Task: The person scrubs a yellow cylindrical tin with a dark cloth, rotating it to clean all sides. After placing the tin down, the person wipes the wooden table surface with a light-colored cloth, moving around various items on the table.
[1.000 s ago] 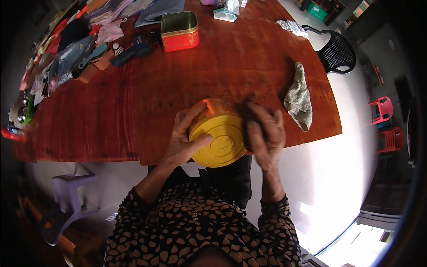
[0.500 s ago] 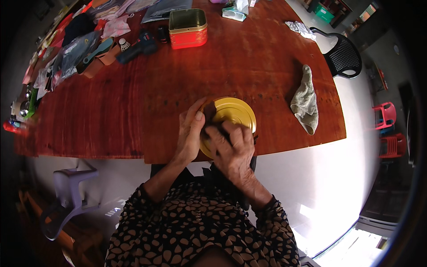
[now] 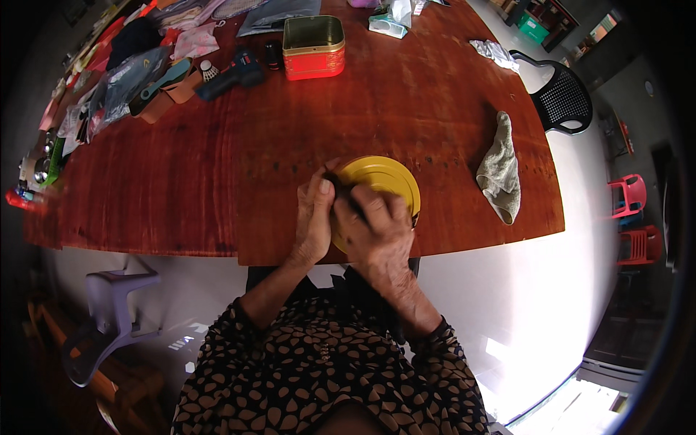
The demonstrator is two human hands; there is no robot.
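A round golden-yellow tin lid (image 3: 395, 174) with ringed ridges lies close to my body at the table's near edge. My left hand (image 3: 313, 221) grips its left rim, thumb up and fingers mostly hidden behind it. Over the lid's middle, my right hand (image 3: 383, 235) bends its fingers around a dark brown cloth (image 3: 336, 181), pressing it on the yellow surface. Only a bit of the cloth shows between the two hands, and the right fingertips are blurred.
A crumpled grey-green cloth (image 3: 500, 174) lies to the right on the wooden table (image 3: 159, 188). Farther off stand an open red square tin (image 3: 314, 61), a power drill (image 3: 235, 75), brown containers (image 3: 181, 87) and a tissue pack (image 3: 388, 26). A black chair (image 3: 562, 98) is beyond the right edge.
My right hand and the dark cloth have shifted slightly left over the lid. My left hand keeps its hold on the rim. The whole view has moved a little.
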